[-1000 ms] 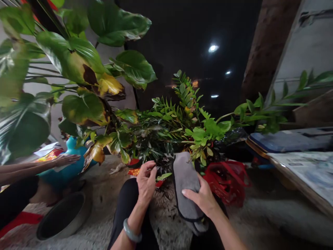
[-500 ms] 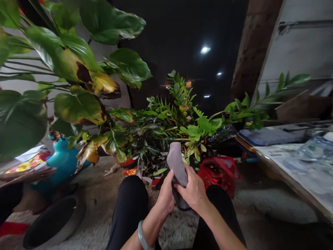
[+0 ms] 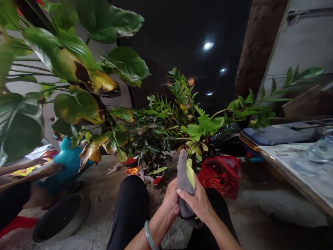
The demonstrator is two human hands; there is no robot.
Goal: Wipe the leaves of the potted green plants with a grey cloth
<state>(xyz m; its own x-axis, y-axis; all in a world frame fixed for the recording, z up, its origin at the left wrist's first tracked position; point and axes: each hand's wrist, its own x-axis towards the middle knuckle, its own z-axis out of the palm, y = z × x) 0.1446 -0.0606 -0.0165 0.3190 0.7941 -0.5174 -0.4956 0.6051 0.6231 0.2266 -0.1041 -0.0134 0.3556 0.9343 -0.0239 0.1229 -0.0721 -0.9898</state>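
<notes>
Between my knees both hands hold a grey foot-shaped piece [image 3: 185, 173], its narrow end pointing up and away. A yellow-green part [image 3: 190, 173] shows along its right side; whether this is a second layer or a separate piece I cannot tell. My left hand [image 3: 171, 196] is closed on the left edge, with a pale green bangle on the wrist. My right hand [image 3: 199, 199] grips from the right, thumb lying across the grey face. Most fingers of both hands are hidden behind the piece.
Leafy plants [image 3: 166, 121] stand ahead. A red bag [image 3: 221, 175] sits right of my knee, beside a table [image 3: 293, 152] covered with paper. At left are a turquoise vessel [image 3: 69, 154], a round dark basin [image 3: 61, 217] and another person's hand [image 3: 53, 170].
The grey piece has turned in my hands, bringing the yellow-green part into view. My hands have shifted slightly right. At left the other person's hand has moved right.
</notes>
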